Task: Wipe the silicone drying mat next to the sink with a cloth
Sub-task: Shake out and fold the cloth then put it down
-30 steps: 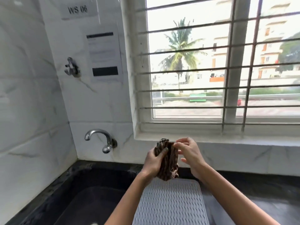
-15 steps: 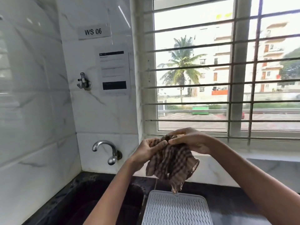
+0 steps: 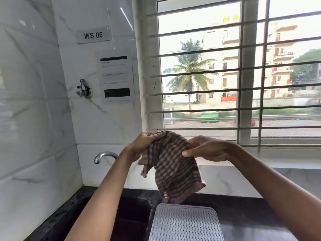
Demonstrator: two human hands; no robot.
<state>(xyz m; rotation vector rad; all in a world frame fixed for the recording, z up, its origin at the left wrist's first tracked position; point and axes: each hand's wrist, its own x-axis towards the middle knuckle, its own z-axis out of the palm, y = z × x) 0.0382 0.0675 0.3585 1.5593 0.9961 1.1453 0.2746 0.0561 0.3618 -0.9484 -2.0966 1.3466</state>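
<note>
Striped cloth [image 3: 173, 164]: hanging between left hand [image 3: 145, 143] and right hand [image 3: 206, 149], both pinching upper edge; dangling above grey drying mat [image 3: 185, 223], apart.

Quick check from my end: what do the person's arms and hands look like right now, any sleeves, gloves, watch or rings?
Both forearms are bare up to the frame edge, with no sleeves in view. The left hand and right hand wear no gloves. No watch, bracelet or ring shows on either wrist or any visible finger.

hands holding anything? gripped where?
Both hold the striped cloth above the drying mat: left hand pinches its top edge, right hand its upper right side.
</note>
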